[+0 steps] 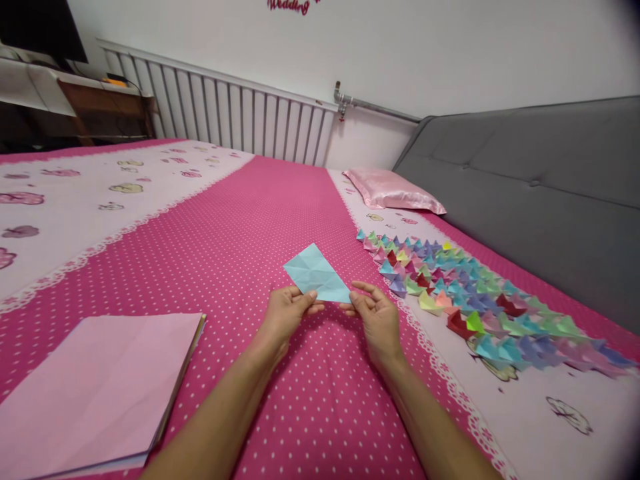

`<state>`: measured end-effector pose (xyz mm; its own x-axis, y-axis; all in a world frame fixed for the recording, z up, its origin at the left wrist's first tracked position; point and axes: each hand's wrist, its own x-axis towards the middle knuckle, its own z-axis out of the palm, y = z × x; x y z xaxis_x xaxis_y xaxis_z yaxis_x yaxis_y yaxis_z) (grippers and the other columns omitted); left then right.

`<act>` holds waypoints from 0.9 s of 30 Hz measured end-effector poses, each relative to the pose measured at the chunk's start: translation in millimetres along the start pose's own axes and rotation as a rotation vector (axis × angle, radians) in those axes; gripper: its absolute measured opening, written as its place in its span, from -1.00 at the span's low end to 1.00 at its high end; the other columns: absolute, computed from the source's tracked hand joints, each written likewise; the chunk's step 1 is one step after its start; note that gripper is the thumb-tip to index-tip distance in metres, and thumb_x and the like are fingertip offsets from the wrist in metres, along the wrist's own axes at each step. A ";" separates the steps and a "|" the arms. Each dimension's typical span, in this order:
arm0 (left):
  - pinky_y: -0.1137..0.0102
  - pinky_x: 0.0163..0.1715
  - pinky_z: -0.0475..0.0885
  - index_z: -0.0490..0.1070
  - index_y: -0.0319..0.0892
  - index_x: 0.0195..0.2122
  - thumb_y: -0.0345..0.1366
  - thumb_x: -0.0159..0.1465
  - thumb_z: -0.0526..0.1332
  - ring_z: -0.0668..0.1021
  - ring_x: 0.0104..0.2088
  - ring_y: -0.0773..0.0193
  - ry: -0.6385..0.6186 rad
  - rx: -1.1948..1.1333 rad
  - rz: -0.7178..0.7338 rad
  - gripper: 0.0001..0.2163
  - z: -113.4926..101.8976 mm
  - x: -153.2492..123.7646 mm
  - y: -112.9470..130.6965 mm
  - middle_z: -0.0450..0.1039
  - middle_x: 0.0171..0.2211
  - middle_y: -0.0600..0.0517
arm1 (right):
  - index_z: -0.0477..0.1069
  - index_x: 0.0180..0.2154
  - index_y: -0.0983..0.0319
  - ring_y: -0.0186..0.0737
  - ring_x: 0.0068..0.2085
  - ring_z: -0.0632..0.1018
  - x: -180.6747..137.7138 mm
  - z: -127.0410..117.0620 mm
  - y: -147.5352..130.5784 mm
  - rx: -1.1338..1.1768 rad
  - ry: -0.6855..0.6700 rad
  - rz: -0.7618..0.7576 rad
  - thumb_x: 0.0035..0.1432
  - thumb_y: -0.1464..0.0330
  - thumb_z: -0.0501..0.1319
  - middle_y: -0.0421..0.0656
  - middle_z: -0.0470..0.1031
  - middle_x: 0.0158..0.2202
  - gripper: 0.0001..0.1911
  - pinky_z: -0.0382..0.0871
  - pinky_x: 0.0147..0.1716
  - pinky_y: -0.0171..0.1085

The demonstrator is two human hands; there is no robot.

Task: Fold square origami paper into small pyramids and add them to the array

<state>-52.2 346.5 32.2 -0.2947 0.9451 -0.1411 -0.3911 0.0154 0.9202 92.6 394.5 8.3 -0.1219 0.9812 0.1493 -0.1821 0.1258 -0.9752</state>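
A light blue sheet of origami paper (318,272), marked with crossing creases, is held up over the bed. My left hand (290,312) pinches its lower left edge between thumb and fingers. At its lower right corner, my right hand (374,317) grips the paper with thumb and fingertips. To the right, rows of folded paper boats (465,287) in many colours stand on the bedspread. On the left lies a stack of paper (105,387) with a pink sheet on top.
The bed has a pink dotted bedspread (240,220). A pink satin pillow (393,190) rests by the grey headboard (530,167). Behind the bed are a white radiator (225,100) and a pipe (380,105). A desk (107,100) with a dark screen (43,30) stands at the far left.
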 end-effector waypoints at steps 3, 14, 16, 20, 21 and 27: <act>0.49 -0.41 0.41 0.50 -0.35 -0.48 -0.36 -0.05 0.35 0.52 -0.51 0.36 0.000 0.053 -0.014 -0.85 0.0 -0.7 0.9 0.54 -0.51 -0.08 | 0.36 -0.14 0.28 -0.30 -0.47 0.54 0.1 -0.9 -0.4 -0.017 -0.036 0.004 -0.07 0.25 0.32 -0.25 0.51 -0.54 -0.56 0.40 -0.41 -0.32; 0.54 -0.55 0.36 0.48 -0.33 -0.39 -0.34 0.08 0.28 0.48 -0.63 0.42 -0.174 0.155 -0.096 -0.86 -2.1 -6.9 4.4 0.51 -0.57 -0.05 | 0.47 -0.41 0.24 -0.34 -0.41 0.48 -0.8 1.1 0.3 0.033 -0.138 0.033 -0.07 0.28 0.32 -0.24 0.51 -0.44 -0.82 0.33 -0.34 -0.35; 0.55 -0.54 0.37 0.45 -0.29 -0.20 -0.29 0.12 0.26 0.55 -0.53 0.37 -0.315 0.057 -0.206 -0.76 -2.9 -10.6 8.3 0.55 -0.41 -0.11 | 0.47 -0.40 0.22 -0.36 -0.40 0.47 -0.2 0.7 0.3 0.094 -0.146 0.048 -0.07 0.29 0.32 -0.26 0.50 -0.45 -0.84 0.31 -0.33 -0.37; 0.53 -0.33 0.43 0.40 -0.24 -0.05 -0.32 0.11 0.27 0.56 -0.22 0.25 -0.526 -0.178 -0.283 -0.65 -3.9 -16.2 15.1 0.44 -0.06 -0.16 | 0.47 -0.34 0.19 -0.28 -0.29 0.49 -0.3 -0.7 -0.2 0.208 -0.187 0.080 -0.08 0.29 0.32 -0.21 0.52 -0.35 -0.81 0.33 -0.24 -0.31; 0.53 -0.26 0.42 0.41 -0.26 -0.05 -0.34 0.10 0.28 0.53 -0.16 0.24 -0.555 -0.232 -0.270 -0.64 -4.2 -16.9 16.1 0.40 -0.01 -0.16 | 0.47 -0.33 0.18 -0.26 -0.27 0.50 -0.6 -0.9 -0.3 0.221 -0.200 0.085 -0.09 0.28 0.33 -0.19 0.52 -0.31 -0.79 0.33 -0.23 -0.29; 0.45 -0.15 0.39 0.47 -0.42 -0.14 -0.27 0.10 0.27 0.49 -0.16 0.21 -0.519 -0.293 -0.242 -0.65 -2.7 -17.3 16.7 0.41 -0.04 -0.25 | 0.46 -0.21 0.14 -0.21 -0.30 0.52 -1.8 1.3 -1.7 0.234 -0.220 0.121 -0.14 0.33 0.32 -0.15 0.49 -0.13 -0.65 0.40 -0.41 -0.30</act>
<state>-56.0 329.4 49.0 0.2637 0.9621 -0.0694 -0.6376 0.2279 0.7359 91.9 392.4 9.9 -0.3589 0.9289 0.0912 -0.3694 -0.0517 -0.9278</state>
